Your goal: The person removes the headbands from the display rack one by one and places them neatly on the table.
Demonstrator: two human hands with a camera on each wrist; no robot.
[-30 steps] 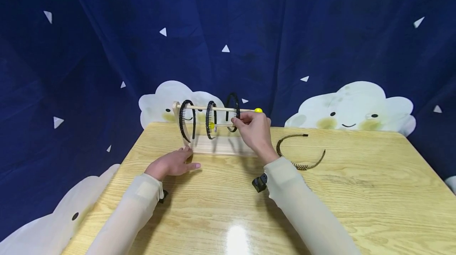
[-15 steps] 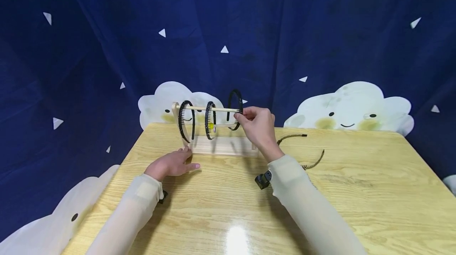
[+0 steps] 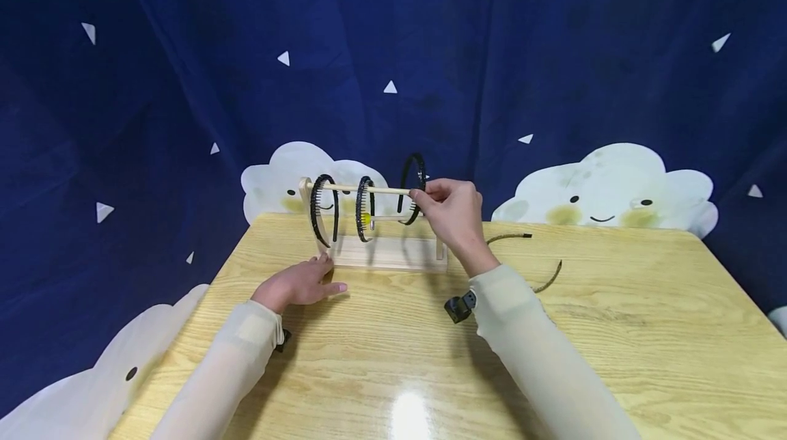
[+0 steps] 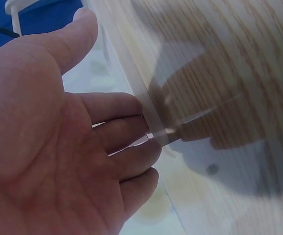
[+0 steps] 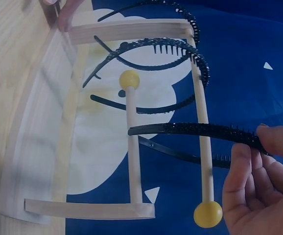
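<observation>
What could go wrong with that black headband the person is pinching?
The toothed headband in the right hand might snag on the upper rod it loops around, or on the yellow ball at its end. A hard tug could maybe tip the wooden stand, though the left hand touching it may help.

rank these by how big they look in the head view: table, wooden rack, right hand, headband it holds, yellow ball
1. Table
2. Wooden rack, by overall span
3. Right hand
4. Held headband, partly hidden
5. Yellow ball
</observation>
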